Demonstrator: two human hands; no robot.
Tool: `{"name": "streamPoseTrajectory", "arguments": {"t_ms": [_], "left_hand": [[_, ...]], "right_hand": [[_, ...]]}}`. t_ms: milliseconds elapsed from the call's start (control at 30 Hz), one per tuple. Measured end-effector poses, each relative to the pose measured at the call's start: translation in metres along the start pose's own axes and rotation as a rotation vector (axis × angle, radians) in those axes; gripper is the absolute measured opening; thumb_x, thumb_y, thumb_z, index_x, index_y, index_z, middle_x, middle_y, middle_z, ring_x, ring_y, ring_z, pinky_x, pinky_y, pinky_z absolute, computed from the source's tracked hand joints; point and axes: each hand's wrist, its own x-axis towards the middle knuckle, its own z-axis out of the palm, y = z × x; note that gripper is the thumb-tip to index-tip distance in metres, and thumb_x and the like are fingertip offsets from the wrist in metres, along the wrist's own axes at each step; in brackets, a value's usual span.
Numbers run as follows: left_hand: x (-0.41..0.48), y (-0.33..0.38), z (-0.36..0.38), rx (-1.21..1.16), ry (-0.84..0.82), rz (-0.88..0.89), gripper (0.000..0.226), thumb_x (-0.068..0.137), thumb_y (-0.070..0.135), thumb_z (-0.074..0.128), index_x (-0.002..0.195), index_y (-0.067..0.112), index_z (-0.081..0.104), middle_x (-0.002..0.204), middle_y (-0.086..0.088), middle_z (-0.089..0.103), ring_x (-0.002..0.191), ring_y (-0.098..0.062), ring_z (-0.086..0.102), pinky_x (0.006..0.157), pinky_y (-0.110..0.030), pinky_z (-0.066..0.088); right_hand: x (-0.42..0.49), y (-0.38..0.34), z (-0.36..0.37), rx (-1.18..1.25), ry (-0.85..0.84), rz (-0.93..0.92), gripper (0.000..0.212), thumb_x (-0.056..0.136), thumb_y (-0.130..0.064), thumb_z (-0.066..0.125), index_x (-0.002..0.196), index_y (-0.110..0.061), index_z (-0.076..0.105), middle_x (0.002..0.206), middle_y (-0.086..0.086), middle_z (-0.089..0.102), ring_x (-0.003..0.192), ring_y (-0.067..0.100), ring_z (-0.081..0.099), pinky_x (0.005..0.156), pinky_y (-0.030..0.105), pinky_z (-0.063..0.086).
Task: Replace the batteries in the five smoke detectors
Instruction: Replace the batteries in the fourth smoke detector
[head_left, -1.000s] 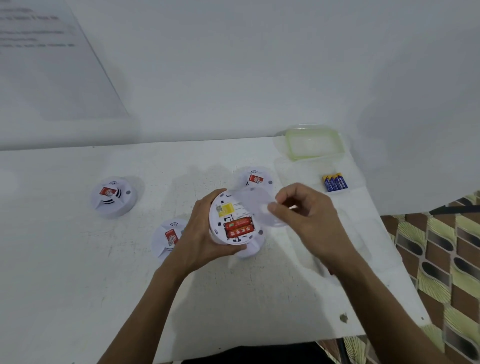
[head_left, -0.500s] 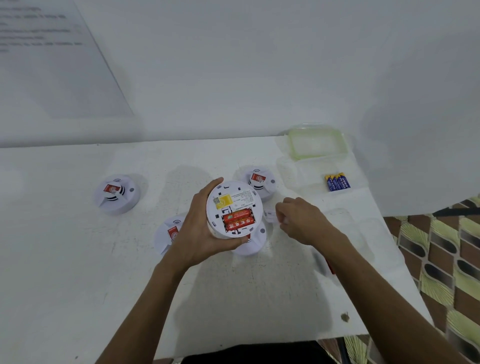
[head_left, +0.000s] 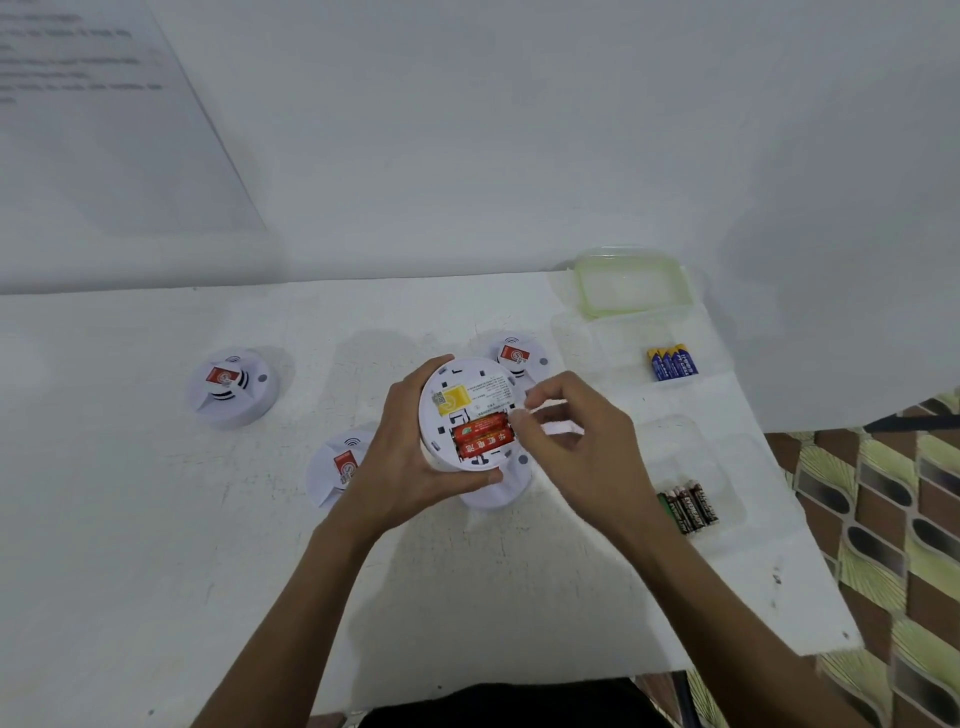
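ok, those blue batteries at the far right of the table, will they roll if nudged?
Probably not much: the blue batteries lie tight side by side, perhaps shrink-wrapped, so they would likely slide as one flat block. If they are loose, each is round and could roll sideways. They look small and smooth, so likely slippery to pinch.

White detector (head_left: 470, 410) with red batteries (head_left: 480, 438) (yellow sticker (head_left: 453, 401) too); blue batteries (head_left: 671, 363) nearby

Upturned smoke detector (head_left: 470, 410) in left hand (head_left: 397, 460), right hand (head_left: 579, 441) at batteries (head_left: 480, 439)
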Motion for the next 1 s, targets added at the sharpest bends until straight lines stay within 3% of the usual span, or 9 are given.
{"name": "streamPoseTrajectory", "arguments": {"t_ms": [100,200,333,433,600,700,800,900,1000], "left_hand": [[0.002,0.008,0.0,0.026,0.047,0.06,0.082,0.053,0.088,0.057,0.124,0.071,0.021,0.125,0.051,0.032,0.121,0.017,0.035,0.105,-0.015,0.029],[0.004,0.014,0.001,0.067,0.083,0.11,0.075,0.057,0.088,0.054,0.122,0.072,0.021,0.122,0.051,0.035,0.118,0.016,0.039,0.104,-0.016,0.032],[0.005,0.003,0.003,0.075,0.094,0.127,0.079,0.062,0.085,0.054,0.127,0.044,0.034,0.13,0.027,0.036,0.12,0.006,0.041,0.107,-0.034,0.036],[0.008,0.002,0.003,0.107,0.104,0.149,0.082,0.064,0.082,0.056,0.13,0.038,0.034,0.131,0.011,0.044,0.122,-0.011,0.046,0.106,-0.042,0.04],[0.012,0.002,0.007,0.102,0.078,0.162,0.09,0.066,0.079,0.056,0.135,0.027,0.031,0.132,-0.003,0.046,0.118,-0.02,0.049,0.105,-0.039,0.037],[0.009,0.001,0.013,0.073,0.053,0.153,0.095,0.074,0.073,0.052,0.136,0.005,0.033,0.129,-0.024,0.047,0.113,-0.016,0.045,0.106,-0.028,0.032],[0.009,0.003,0.016,0.067,0.046,0.154,0.088,0.072,0.074,0.055,0.136,0.019,0.03,0.136,-0.009,0.044,0.118,-0.006,0.04,0.107,-0.013,0.028],[0.01,0.007,0.024,0.113,0.083,0.186,0.08,0.067,0.074,0.06,0.132,0.036,0.031,0.132,0.021,0.04,0.122,0.001,0.042,0.106,-0.025,0.036],[0.013,0.009,0.037,0.13,0.052,0.171,0.089,0.065,0.063,0.073,0.135,0.024,0.035,0.136,0.008,0.046,0.123,-0.02,0.047,0.104,-0.042,0.042]], "right_hand": [[-0.009,0.004,0.013,-0.079,0.057,-0.056,0.01,0.084,-0.016,0.074,0.084,-0.012,0.065,0.092,-0.002,0.065,0.087,0.009,0.065,0.068,0.02,0.057],[-0.013,0.006,0.022,-0.109,0.11,-0.054,0.011,0.082,-0.015,0.075,0.084,-0.009,0.066,0.088,0.001,0.066,0.083,0.011,0.066,0.07,0.019,0.056],[-0.016,0.003,0.03,-0.085,0.156,0.029,0.01,0.084,-0.016,0.073,0.089,-0.011,0.066,0.093,-0.004,0.065,0.084,0.008,0.066,0.074,0.014,0.056],[-0.015,-0.001,0.032,-0.014,0.155,0.171,0.012,0.084,-0.019,0.073,0.092,-0.019,0.063,0.096,-0.01,0.063,0.088,0.001,0.062,0.071,0.007,0.05],[-0.013,-0.005,0.026,0.092,0.149,0.269,0.016,0.084,-0.019,0.073,0.094,-0.021,0.061,0.103,-0.01,0.062,0.097,0.005,0.061,0.079,0.017,0.052],[-0.018,-0.003,0.023,-0.008,0.157,0.169,0.016,0.083,-0.019,0.073,0.09,-0.022,0.058,0.103,-0.011,0.056,0.096,0.005,0.056,0.072,0.007,0.045],[-0.021,0.001,0.02,-0.049,0.182,0.079,0.017,0.084,-0.018,0.072,0.09,-0.022,0.057,0.094,-0.007,0.06,0.09,0.005,0.056,0.073,0.008,0.039],[-0.024,0.001,0.012,0.023,0.181,0.031,0.016,0.084,-0.015,0.073,0.088,-0.022,0.059,0.086,-0.01,0.063,0.084,0.006,0.057,0.07,0.009,0.04],[-0.025,0.0,-0.006,0.112,0.179,0.003,0.015,0.084,-0.008,0.072,0.086,-0.017,0.06,0.081,-0.01,0.065,0.079,0.005,0.061,0.067,0.012,0.044]]}}
